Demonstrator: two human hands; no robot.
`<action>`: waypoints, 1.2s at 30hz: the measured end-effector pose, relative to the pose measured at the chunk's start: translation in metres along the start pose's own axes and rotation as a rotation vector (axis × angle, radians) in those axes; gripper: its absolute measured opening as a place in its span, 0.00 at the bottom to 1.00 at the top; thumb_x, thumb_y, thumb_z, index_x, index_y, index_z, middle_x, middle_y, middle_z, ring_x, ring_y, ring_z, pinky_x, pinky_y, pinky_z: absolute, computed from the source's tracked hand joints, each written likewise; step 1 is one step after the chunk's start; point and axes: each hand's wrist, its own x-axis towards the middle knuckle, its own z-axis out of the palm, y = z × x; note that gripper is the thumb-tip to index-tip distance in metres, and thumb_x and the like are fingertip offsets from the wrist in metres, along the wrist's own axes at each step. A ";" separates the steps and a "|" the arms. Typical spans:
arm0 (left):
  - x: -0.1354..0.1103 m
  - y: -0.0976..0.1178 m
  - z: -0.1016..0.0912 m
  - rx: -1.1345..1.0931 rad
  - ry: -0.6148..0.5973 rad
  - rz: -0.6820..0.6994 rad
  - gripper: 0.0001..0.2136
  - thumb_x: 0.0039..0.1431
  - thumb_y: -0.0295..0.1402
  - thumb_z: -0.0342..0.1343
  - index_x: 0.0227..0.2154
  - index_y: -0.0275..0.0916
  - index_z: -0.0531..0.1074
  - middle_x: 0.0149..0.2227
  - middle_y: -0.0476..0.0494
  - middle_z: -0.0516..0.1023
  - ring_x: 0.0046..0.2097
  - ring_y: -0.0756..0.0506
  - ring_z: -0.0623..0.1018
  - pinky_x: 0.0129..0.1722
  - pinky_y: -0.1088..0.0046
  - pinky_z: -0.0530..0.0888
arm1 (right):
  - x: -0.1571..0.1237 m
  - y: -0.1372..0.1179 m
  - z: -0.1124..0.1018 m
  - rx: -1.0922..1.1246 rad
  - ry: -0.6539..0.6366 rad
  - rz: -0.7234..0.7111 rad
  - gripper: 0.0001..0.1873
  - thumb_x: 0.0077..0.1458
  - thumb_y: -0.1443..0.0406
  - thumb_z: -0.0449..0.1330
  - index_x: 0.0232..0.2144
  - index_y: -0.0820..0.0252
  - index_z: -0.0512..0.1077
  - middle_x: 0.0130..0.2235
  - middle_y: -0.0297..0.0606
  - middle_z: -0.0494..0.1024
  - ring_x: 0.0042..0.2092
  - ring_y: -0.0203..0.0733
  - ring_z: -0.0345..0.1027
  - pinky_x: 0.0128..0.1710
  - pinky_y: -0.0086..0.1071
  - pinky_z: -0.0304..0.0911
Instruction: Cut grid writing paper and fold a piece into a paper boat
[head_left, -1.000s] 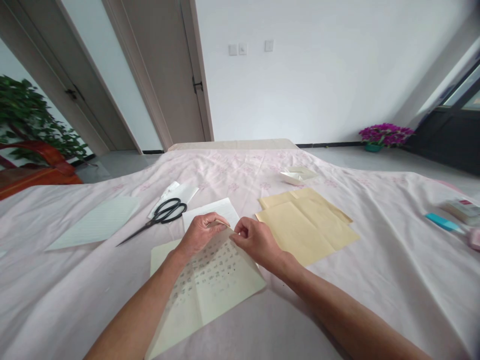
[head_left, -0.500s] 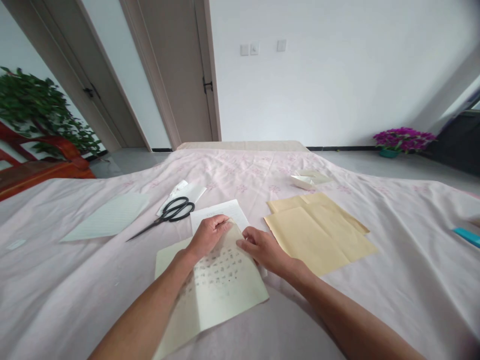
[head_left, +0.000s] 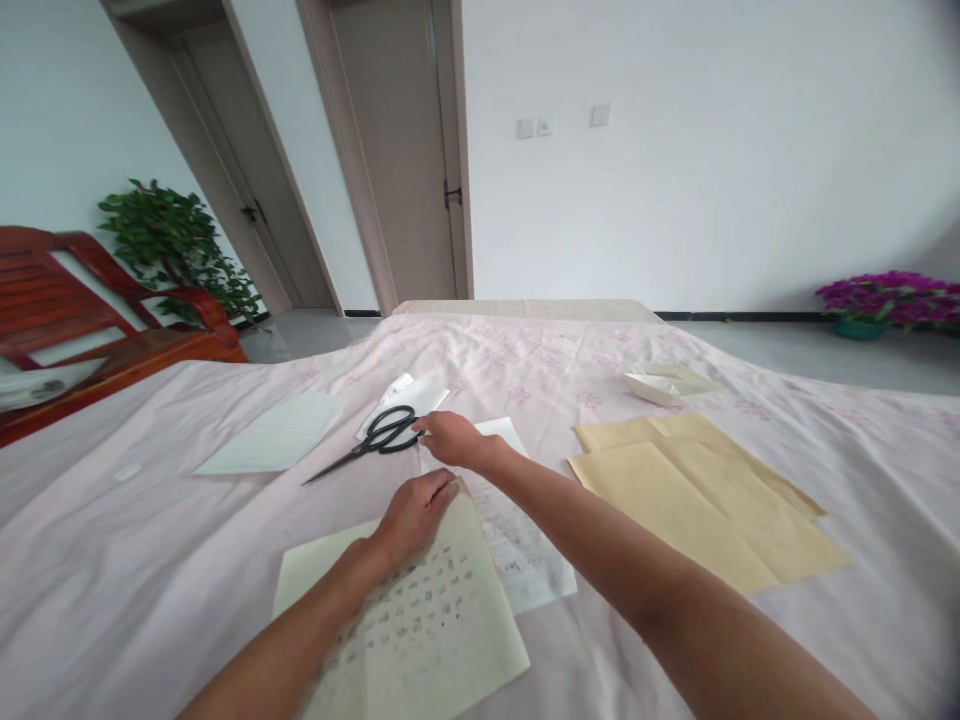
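Two hands now work apart: I see the right hand [head_left: 454, 437], beside the left on the cream sheet [head_left: 431, 635] half a second ago, stretched across to the black scissors [head_left: 365, 447]. That leaves the left hand [head_left: 415, 510] alone on the sheet and brings the scissors into the work, as I judge it. The left is narrow, thumb and fingers pinched on the sheet's far corner. The right fingertips meet the scissors' handle loops; I cannot tell whether they have closed on them.

The sheet lies near on the flowered cloth [head_left: 600, 660], partly covered by the left forearm. It looks pale and thin, with rows of dark, blotchy characters and a soft crease toward its left. A white written page [head_left: 534, 568] shows beyond its right edge.
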 end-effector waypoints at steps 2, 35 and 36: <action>-0.003 -0.004 0.002 -0.070 0.012 -0.014 0.15 0.66 0.43 0.44 0.30 0.39 0.68 0.29 0.49 0.73 0.33 0.46 0.71 0.34 0.73 0.65 | 0.028 -0.012 0.013 -0.070 -0.012 -0.077 0.19 0.58 0.70 0.54 0.51 0.58 0.71 0.52 0.44 0.75 0.52 0.46 0.69 0.48 0.35 0.64; 0.072 0.014 -0.034 0.242 0.144 0.123 0.15 0.65 0.44 0.42 0.29 0.42 0.67 0.25 0.52 0.68 0.30 0.47 0.69 0.33 0.75 0.62 | -0.133 0.076 -0.042 0.725 -0.011 0.418 0.24 0.58 0.49 0.53 0.29 0.65 0.73 0.27 0.43 0.78 0.28 0.39 0.70 0.27 0.29 0.63; 0.078 0.015 -0.032 0.238 0.118 0.142 0.15 0.65 0.44 0.43 0.29 0.42 0.68 0.25 0.52 0.68 0.31 0.47 0.69 0.34 0.75 0.62 | -0.145 0.079 -0.041 0.794 0.021 0.423 0.22 0.56 0.50 0.56 0.28 0.65 0.73 0.28 0.43 0.78 0.29 0.39 0.70 0.27 0.29 0.63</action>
